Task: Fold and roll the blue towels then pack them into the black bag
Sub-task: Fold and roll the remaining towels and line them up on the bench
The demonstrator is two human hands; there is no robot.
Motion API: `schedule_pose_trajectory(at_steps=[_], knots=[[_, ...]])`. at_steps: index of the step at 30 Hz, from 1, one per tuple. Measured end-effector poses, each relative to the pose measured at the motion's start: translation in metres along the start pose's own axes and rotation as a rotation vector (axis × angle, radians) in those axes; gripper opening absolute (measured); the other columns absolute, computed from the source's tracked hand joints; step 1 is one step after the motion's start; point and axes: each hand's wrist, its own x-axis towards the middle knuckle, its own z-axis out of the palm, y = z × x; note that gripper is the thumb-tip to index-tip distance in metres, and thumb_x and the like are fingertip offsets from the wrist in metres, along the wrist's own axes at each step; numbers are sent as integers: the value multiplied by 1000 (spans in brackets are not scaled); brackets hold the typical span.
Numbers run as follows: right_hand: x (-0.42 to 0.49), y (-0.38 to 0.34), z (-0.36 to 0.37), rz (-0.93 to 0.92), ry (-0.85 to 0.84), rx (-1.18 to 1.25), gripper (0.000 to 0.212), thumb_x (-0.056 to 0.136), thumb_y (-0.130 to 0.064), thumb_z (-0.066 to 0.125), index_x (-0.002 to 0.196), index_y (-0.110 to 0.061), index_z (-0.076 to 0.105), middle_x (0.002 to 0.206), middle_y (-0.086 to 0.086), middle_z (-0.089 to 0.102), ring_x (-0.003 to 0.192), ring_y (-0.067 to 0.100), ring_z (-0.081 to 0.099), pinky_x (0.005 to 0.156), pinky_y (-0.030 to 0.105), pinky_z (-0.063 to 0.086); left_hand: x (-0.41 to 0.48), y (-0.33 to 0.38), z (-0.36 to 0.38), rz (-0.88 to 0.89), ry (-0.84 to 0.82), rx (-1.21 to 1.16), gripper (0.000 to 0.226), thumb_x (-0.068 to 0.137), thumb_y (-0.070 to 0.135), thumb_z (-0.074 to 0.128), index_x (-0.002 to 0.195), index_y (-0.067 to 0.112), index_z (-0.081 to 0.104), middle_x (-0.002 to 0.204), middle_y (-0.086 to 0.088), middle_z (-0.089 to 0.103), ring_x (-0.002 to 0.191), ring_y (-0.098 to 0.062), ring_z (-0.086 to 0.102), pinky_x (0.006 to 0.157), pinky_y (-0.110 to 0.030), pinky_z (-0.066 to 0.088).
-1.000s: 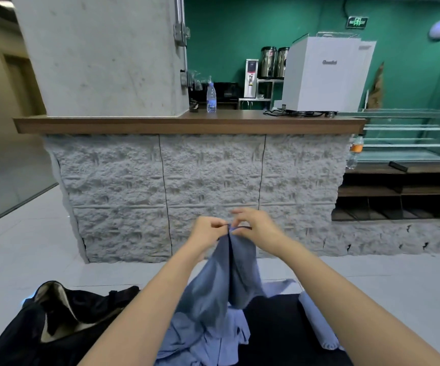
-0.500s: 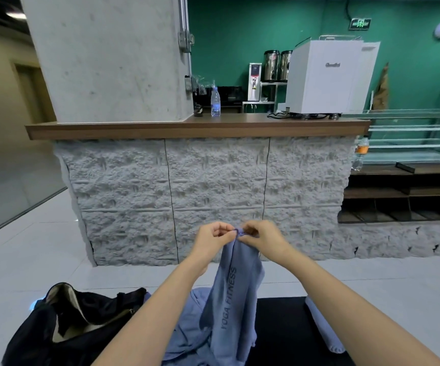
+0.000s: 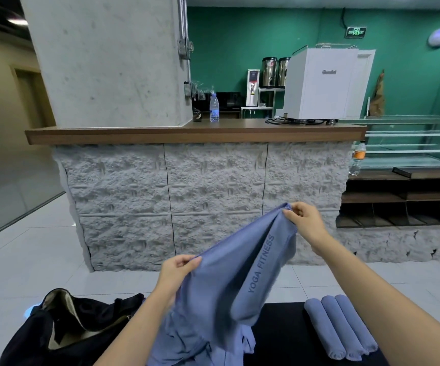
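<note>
Both hands hold a blue towel (image 3: 242, 262) printed YOGA FITNESS up off a black mat (image 3: 285, 336). The right hand (image 3: 304, 223) pinches its higher corner, the left hand (image 3: 178, 270) pinches the edge lower and nearer. Three rolled towels (image 3: 339, 326) lie side by side on the mat at right. An open black bag (image 3: 63, 326) sits at near left, before a stone-faced counter (image 3: 187, 196).

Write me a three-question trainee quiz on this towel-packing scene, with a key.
1. True or false: the black bag is zipped shut.
2. How many rolled towels lie on the black mat? A two, B three, C five.
3. Fill in: the left hand and right hand hold up a blue towel printed "YOGA ____".
Key: 1 false; 2 B; 3 FITNESS.
</note>
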Motion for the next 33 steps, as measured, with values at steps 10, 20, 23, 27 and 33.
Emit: schedule_pose_trajectory(at_steps=[10, 20, 23, 27, 33], knots=[[5, 16, -14, 35, 68, -26, 16, 95, -12, 54, 87, 0, 62, 93, 28, 65, 91, 45, 60, 79, 52, 49, 7, -20, -36, 9, 38, 531, 66, 90, 23, 62, 37, 22, 24, 40, 9, 20, 43, -9, 18, 48, -26, 15], [4, 25, -17, 112, 28, 29, 7, 92, -8, 59, 91, -2, 62, 81, 13, 63, 77, 24, 59, 64, 28, 49, 9, -15, -72, -227, -20, -294, 17, 95, 11, 51, 93, 3, 66, 84, -8, 70, 68, -13, 65, 68, -26, 51], [5, 30, -10, 90, -6, -215, 6, 82, -6, 71, 82, -4, 66, 70, 9, 63, 64, 12, 56, 56, 17, 45, 12, -8, -71, -274, 96, -339, 12, 90, 16, 60, 90, 5, 66, 74, -5, 70, 60, -14, 65, 52, -23, 53], [7, 39, 2, 102, -103, -718, 43, 84, -11, 69, 53, -13, 39, 55, 4, 45, 50, 16, 43, 48, 26, 30, 18, -3, -52, -335, 125, -290, 16, 82, 18, 70, 85, 3, 66, 73, -10, 66, 66, -21, 60, 56, -26, 50], [-22, 21, 54, 268, -252, -156, 16, 85, -8, 67, 72, -13, 60, 64, 2, 53, 55, 13, 47, 46, 21, 40, 20, 12, 20, -308, 83, -266, 8, 86, 8, 66, 93, 3, 64, 66, -5, 61, 59, -16, 54, 55, -24, 46]])
